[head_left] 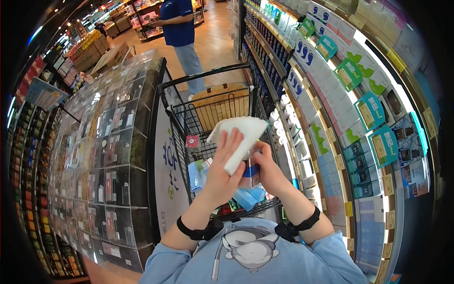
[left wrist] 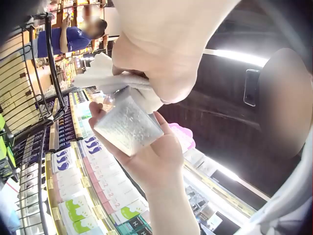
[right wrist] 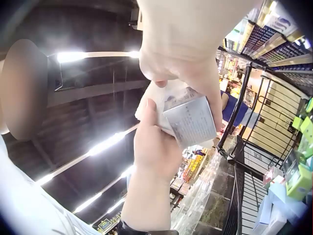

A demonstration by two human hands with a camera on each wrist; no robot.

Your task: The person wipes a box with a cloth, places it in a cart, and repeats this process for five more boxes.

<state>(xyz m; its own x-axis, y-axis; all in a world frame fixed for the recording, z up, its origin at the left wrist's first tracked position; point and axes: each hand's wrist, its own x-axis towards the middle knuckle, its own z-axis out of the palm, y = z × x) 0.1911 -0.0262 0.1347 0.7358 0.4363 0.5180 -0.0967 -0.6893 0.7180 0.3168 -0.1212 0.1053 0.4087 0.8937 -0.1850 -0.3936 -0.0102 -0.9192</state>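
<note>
A folded white cloth (head_left: 248,127) lies under the fingers of my left hand (head_left: 222,165), whose thumb presses it near a small box (head_left: 250,175). My right hand (head_left: 273,171) grips that box from the other side. In the left wrist view the box (left wrist: 129,125) shows a pale, shiny face, held by the right hand (left wrist: 161,161), with the cloth (left wrist: 100,76) against it under the left hand (left wrist: 156,63). Small print covers the box (right wrist: 190,122) in the right wrist view, where the right hand's fingers partly hide its upper end.
A black wire shopping cart (head_left: 208,71) stands below and ahead, holding a brown carton (head_left: 220,102) and several small packages (head_left: 248,198). Clear bulk bins (head_left: 118,142) line the left, stocked shelves (head_left: 331,118) the right. A person in blue (head_left: 178,28) stands beyond the cart.
</note>
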